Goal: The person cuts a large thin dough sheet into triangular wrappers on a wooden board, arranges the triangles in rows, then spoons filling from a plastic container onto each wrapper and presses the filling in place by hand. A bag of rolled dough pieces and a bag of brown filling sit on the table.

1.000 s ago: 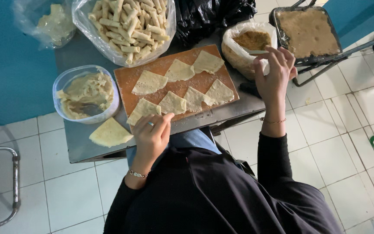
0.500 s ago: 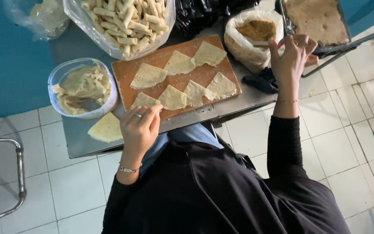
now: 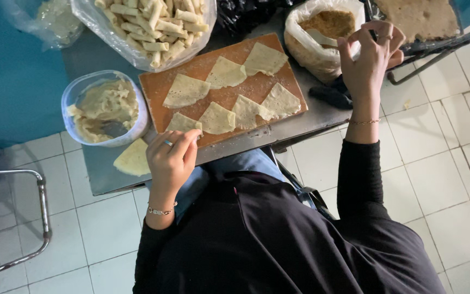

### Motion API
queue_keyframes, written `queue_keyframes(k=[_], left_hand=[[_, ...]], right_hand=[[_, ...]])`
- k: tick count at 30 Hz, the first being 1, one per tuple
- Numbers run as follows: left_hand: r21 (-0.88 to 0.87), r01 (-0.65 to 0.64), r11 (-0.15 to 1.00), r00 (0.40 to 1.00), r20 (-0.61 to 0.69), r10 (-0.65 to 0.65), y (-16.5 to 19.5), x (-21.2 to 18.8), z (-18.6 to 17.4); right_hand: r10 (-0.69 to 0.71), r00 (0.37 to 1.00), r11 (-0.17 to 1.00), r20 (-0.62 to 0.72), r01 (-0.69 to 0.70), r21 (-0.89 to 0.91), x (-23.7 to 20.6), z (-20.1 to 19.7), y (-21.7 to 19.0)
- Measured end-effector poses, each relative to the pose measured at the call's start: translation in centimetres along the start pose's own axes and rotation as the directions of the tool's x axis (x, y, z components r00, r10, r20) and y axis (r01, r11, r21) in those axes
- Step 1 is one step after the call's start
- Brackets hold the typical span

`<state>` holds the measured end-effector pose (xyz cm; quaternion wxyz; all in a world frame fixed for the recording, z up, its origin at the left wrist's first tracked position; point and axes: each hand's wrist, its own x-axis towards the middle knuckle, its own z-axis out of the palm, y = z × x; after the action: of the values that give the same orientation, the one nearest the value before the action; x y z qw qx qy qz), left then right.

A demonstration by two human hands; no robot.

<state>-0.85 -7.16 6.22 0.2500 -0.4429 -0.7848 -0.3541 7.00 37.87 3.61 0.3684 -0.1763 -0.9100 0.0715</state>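
Note:
A wooden board (image 3: 257, 87) on a grey metal table holds several pale triangular pastry wrappers (image 3: 225, 72). My left hand (image 3: 171, 159) is at the board's near left corner, its fingertips pinching the edge of one wrapper (image 3: 182, 123). My right hand (image 3: 370, 57) is raised beside a plastic bag of brown filling (image 3: 330, 24). Its thumb and fingers are closed on the handle end of a white spoon (image 3: 321, 37) that lies in the bag.
Left of the board stands a clear tub of folded wrappers (image 3: 104, 106), with a loose wrapper (image 3: 133, 159) near the table edge (image 3: 96, 174). A bag of rolled pastries (image 3: 156, 24) lies behind the board and a dark tray (image 3: 420, 19) at the far right. Metal chair frame (image 3: 42, 212) at left.
My right hand has moved from over the bag to its right side, by the spoon handle. My left hand has stayed on the wrapper at the board's corner.

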Motion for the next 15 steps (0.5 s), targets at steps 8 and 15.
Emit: queue_keyframes(k=[8,15], left_hand=[[0.006,0.005,1.0,1.0,-0.016,-0.005,-0.7,-0.2,-0.4],[0.001,-0.002,1.0,1.0,-0.031,0.002,-0.7,-0.3,-0.6]], right_hand=[[-0.029,0.999,0.996,-0.034,0.026,-0.09,1.2,-0.7,-0.9],[-0.016,0.998,0.988,-0.053,0.007,-0.157,2.1,-2.4,-0.9]])
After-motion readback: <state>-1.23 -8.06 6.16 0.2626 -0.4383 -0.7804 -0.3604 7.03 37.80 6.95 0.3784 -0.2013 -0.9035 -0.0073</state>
